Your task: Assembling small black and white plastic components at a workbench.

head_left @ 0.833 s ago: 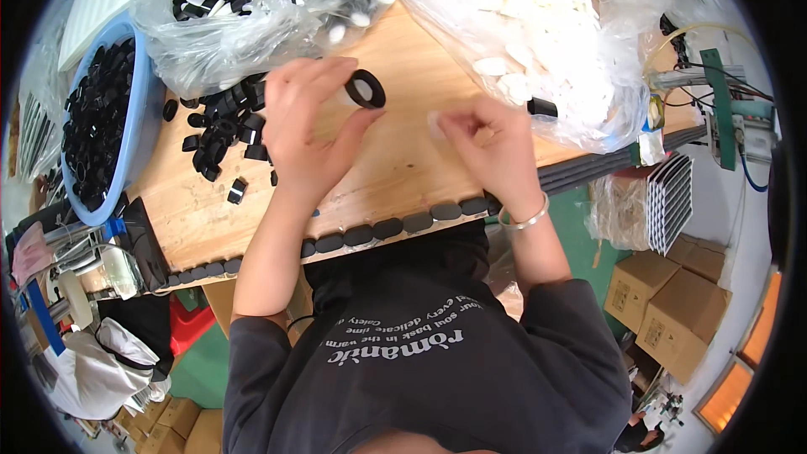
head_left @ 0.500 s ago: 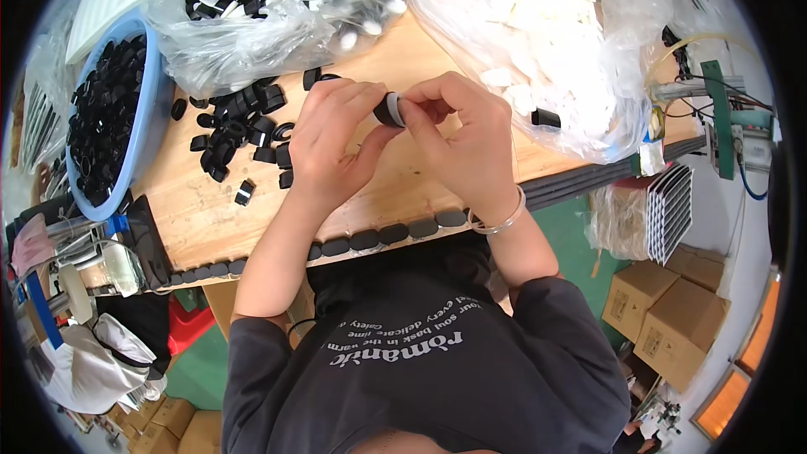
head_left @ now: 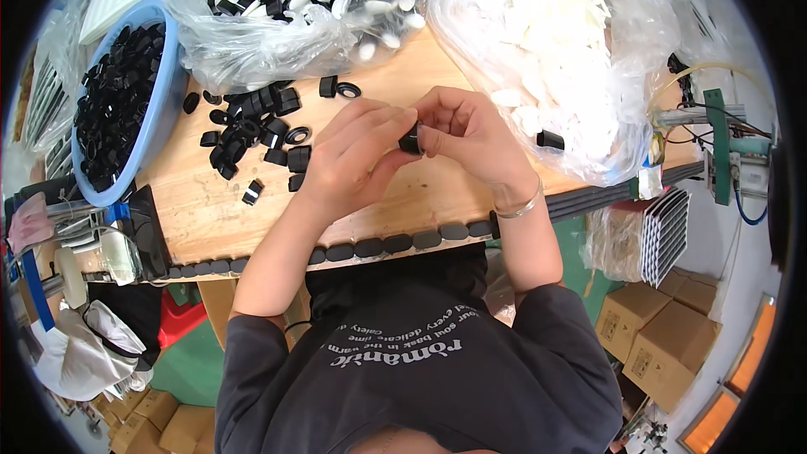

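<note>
Over the middle of the wooden table, a small black cap [head_left: 410, 141] is pinched between the thumb and fingers of my left hand [head_left: 353, 151]. My right hand [head_left: 481, 141] is closed in a pinch at the cap's right side, with its thumb pressed against it. Fingers partly cover the cap, so its inside is hidden. Loose black caps and rings [head_left: 245, 128] lie in a pile left of my left hand. One black cap [head_left: 551, 139] rests by the white discs [head_left: 559, 42], right of my right hand.
A blue basin [head_left: 172, 88] full of black parts stands at the left. Behind my hands lies a clear plastic bag [head_left: 252, 46] of mixed black and white parts. Dark padding [head_left: 395, 244] lines the table's front edge. Green-framed equipment [head_left: 719, 147] stands at the right.
The pinched cap has moved slightly right and nearer to me and has turned; the pale disc at its right end no longer shows. Both hands have shifted with it. The whole view has shifted slightly.
</note>
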The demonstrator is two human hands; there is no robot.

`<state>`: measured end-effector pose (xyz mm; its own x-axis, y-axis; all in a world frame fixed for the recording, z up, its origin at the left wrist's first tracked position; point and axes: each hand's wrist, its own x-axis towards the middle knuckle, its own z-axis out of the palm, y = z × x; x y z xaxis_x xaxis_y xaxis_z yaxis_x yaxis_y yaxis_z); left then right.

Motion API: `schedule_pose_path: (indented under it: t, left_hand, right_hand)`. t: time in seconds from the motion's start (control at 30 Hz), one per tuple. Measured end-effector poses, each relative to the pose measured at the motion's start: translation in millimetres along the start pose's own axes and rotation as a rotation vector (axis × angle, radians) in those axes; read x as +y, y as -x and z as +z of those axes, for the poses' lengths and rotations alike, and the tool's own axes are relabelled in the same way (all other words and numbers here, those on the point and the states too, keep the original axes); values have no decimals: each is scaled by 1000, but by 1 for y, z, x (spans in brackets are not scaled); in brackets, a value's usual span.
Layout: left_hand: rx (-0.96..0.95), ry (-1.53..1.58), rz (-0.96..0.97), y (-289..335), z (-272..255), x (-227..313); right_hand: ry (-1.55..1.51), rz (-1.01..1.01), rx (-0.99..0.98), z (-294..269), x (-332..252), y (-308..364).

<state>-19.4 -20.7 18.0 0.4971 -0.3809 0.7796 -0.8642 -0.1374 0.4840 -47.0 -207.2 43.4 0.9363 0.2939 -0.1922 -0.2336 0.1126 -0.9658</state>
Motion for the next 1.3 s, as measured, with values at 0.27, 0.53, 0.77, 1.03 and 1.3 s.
schedule_pose_path:
  t: [0.27,0.53,0.77,1.03,1.3]
  left_hand:
    - [8,17,-35,2,6,0]
    - [-50,-59,-202,-1,3,-8]
    - [80,396,-736,7,-4,-17]
    - [167,506,-799,6,-10,-19]
    - [-31,-48,-596,1,-15,-32]
  right_hand:
    - [-74,-54,-12,1,10,-5]
    - [178,-186,144,8,10,-8]
    - [64,-219,244,-2,1,-13]
    - [234,-216,123,-5,-16,-12]
    - [780,-829,343,-1,-131,-103]
